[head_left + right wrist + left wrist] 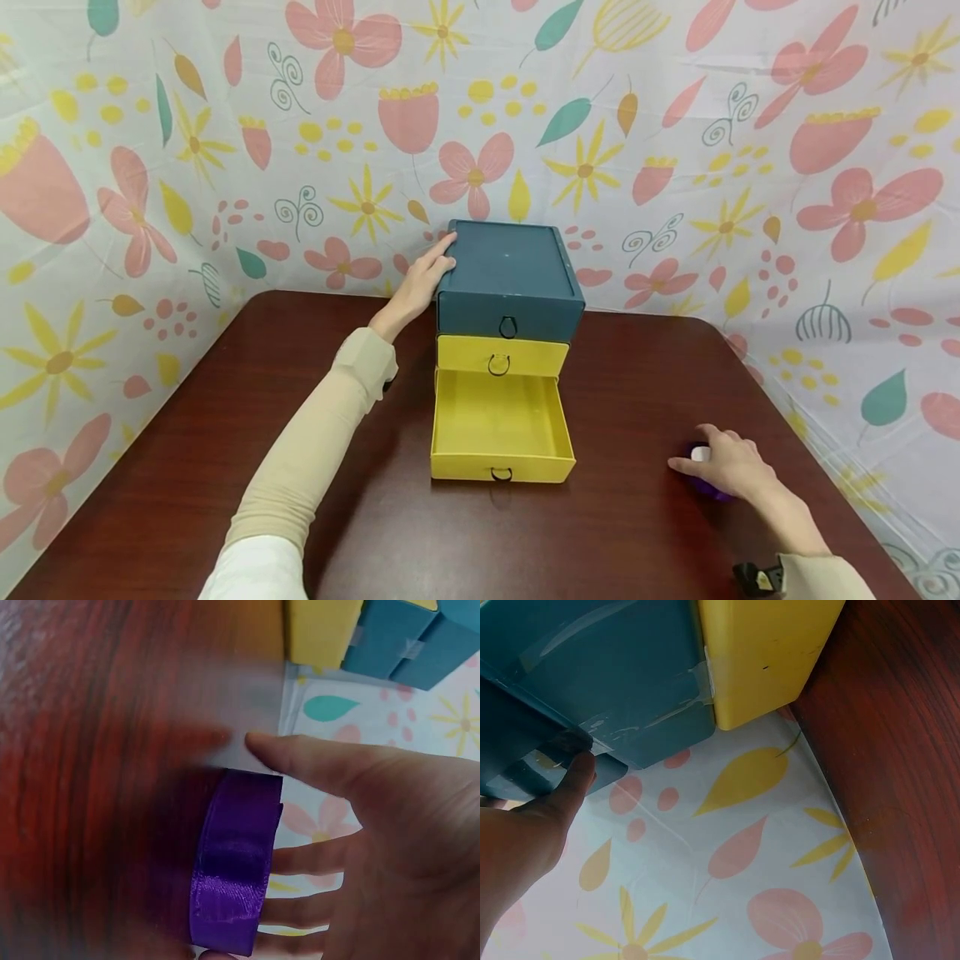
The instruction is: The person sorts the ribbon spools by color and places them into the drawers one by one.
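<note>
A small chest of drawers stands mid-table in the head view, with a blue top section (502, 258) above yellow drawers. The lowest yellow drawer (501, 468) is pulled out and holds nothing visible. My left hand (422, 279) rests against the blue section's upper left edge, toward its back. In the left wrist view the thumb (576, 780) touches the blue side; the other fingers are mostly hidden. At right, my right hand (731, 462) reaches around a roll of purple ribbon (236, 862) on the table. Its thumb stands apart from the roll; the fingers extend behind it.
The dark wooden table (360, 517) carries the chest and the ribbon. A flowered cloth (645, 125) hangs behind the table and along both sides. Black ring pulls are fixed to the drawer fronts, such as the ring (498, 364) on the upper yellow drawer.
</note>
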{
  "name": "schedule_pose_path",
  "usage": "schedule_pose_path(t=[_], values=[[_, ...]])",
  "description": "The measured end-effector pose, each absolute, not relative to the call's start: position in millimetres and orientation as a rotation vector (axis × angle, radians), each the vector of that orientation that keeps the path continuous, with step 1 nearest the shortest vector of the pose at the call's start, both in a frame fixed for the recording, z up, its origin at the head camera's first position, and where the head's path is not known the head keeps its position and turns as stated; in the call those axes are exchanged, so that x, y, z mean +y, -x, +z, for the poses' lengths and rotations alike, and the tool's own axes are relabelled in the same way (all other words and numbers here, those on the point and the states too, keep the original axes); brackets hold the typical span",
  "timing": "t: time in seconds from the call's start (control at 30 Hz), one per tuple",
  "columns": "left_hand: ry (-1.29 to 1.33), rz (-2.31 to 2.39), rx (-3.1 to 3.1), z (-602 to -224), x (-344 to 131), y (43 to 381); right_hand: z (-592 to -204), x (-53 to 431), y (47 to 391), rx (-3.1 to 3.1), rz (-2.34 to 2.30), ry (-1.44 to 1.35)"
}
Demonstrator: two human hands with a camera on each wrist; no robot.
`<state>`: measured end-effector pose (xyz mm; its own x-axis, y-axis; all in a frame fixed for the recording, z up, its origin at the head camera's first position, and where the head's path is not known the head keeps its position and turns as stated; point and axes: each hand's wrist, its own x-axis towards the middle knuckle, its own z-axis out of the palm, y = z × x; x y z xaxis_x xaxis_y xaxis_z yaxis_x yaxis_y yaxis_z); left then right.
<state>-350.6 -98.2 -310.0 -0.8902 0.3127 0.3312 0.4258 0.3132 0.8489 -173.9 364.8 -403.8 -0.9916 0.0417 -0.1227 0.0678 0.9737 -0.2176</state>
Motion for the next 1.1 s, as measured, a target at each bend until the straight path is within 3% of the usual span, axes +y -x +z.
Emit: schedule_pose_path(t=[0.3, 1.1], values=[[0.680, -1.640, -2.473, -309, -98, 349, -403, 357, 173, 3.066, -0.347, -0.104], [0.679, -1.644, -2.459, -310, -97, 350, -375, 276, 185, 3.184, -0.615, 0.286]])
